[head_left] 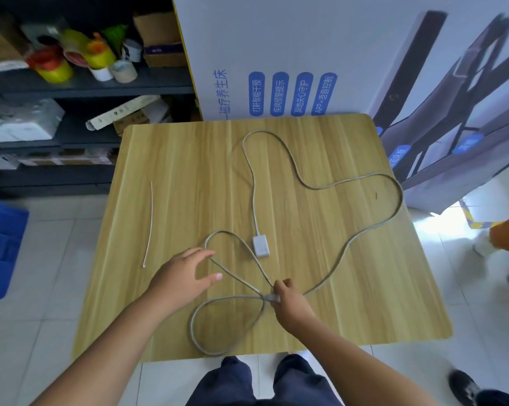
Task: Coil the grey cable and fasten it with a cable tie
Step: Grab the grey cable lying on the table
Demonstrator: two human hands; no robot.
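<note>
Grey cable (320, 187) on the wooden table (188, 171), coiling stage, early. Two small loops lie at the near edge, one above and one below a crossing point; the rest of the cable runs out in wide, slack bends toward the far and right sides of the table; a small white block (260, 245) on the cable rests just beside the upper loop. The right hand (288, 303) pinches the cable at the crossing, fingers pressed together on the gathered strands; the left hand (186, 273) hovers with fingers spread over the left side of the upper loop, and whether it touches the cable cannot be told. The cable tie (148, 227) lies straight and untouched near the left edge, well apart from both hands. By judgement, most of the length is not yet gathered; the next move calls for drawing further loops into the pinch at matching size, keeping the crossing held; fastening comes only afterwards.
</note>
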